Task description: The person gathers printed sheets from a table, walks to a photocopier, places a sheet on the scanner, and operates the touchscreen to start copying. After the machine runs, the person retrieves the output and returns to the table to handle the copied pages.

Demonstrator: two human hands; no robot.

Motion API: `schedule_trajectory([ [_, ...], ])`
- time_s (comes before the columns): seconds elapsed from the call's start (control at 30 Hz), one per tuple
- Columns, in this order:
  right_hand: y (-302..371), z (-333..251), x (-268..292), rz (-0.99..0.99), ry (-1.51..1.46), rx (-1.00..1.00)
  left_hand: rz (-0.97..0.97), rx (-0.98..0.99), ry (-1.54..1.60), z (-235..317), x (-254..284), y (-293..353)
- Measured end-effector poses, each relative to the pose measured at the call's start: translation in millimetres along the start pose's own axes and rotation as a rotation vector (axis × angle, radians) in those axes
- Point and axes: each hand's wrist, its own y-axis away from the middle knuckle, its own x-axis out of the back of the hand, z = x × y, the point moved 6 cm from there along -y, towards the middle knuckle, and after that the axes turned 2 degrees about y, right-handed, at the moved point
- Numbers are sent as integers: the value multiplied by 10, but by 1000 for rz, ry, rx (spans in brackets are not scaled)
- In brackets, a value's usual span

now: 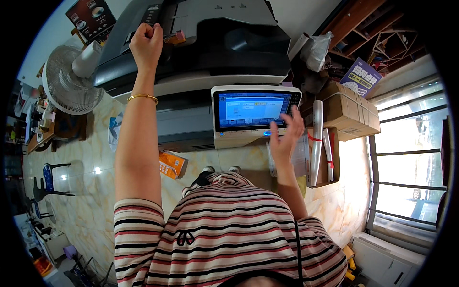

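Observation:
A large grey and black photocopier (pixel 229 62) stands before me. My left hand (pixel 146 45) is stretched out over its top left part, with the fingers curled closed. Whatever they hold, if anything, is hidden. Just right of that hand lies a small pinkish-orange object (pixel 179 36), too small to name. A touch screen (pixel 253 111) in a white frame juts out from the copier's front, lit with a blue display. Over the screen's lower right corner hovers my right hand (pixel 287 136), its fingers apart and nothing in them.
At left stands a white fan (pixel 71 79). On the right are a tied cardboard box (pixel 346 110) and an open carton with rolls (pixel 316 143). An orange packet (pixel 171 164) lies on the tiled floor below the copier. Beyond the boxes is a bright window (pixel 406 158).

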Motion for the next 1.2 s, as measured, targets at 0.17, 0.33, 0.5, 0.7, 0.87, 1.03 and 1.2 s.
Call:
schedule_trajectory([
  [0.17,84,591,-107,54,-390,-398,6,-17,-36,10,-4,3],
  [0.33,207,783,-370,-55,-734,-681,19,-54,-42,4,-8,10],
  [0.5,188,712,-383,-73,-635,-573,55,49,-5,-56,35,13],
  [0.7,67,683,-358,-63,-616,-554,60,40,-42,-59,46,-12],
  [0.87,-58,673,-300,-33,-296,-459,43,89,-7,-133,28,-10],
  [1.03,-213,314,-174,-41,-84,-381,28,58,-6,-93,44,-4],
  [1.2,-18,584,-279,2,-319,-456,37,48,-1,-78,24,-8],
])
